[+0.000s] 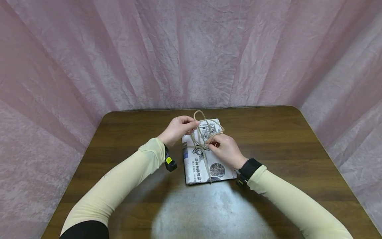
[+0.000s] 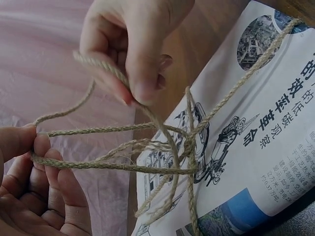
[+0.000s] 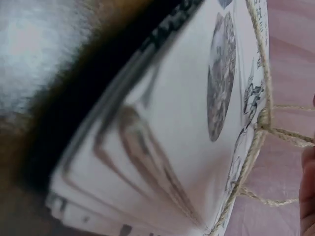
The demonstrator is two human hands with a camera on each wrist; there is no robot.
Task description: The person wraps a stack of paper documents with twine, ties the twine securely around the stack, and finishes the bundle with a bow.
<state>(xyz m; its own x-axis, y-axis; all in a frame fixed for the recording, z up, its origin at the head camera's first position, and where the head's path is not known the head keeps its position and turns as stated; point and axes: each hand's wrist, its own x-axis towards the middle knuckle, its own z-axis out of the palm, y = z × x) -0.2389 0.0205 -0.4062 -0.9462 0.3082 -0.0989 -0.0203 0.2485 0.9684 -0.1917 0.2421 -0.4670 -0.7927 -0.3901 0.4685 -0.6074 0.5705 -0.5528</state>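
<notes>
A stack of folded newspaper point(image 1: 192, 171) lies on the table, bound crosswise with jute twine point(image 2: 236, 88). My left hand point(image 1: 179, 128), above the stack's far left part, pinches a loop of the twine between thumb and fingertips. Two strands run taut from those fingers to the knot in the left wrist view. With thumb and fingers, my right hand point(image 1: 225, 149) pinches another length of twine over the stack's right side; its short end sticks out past the fingers. Around the crossing, the knot point(image 3: 264, 120) sits against the top sheet. Only some fingers point(image 3: 307, 191) show in the right wrist view.
The brown wooden table point(image 1: 143, 205) extends on all sides of the stack. Behind its far edge hangs a pink curtain point(image 1: 209, 59), which also surrounds both sides. Black straps with small devices point(image 1: 170, 164) are worn on both wrists.
</notes>
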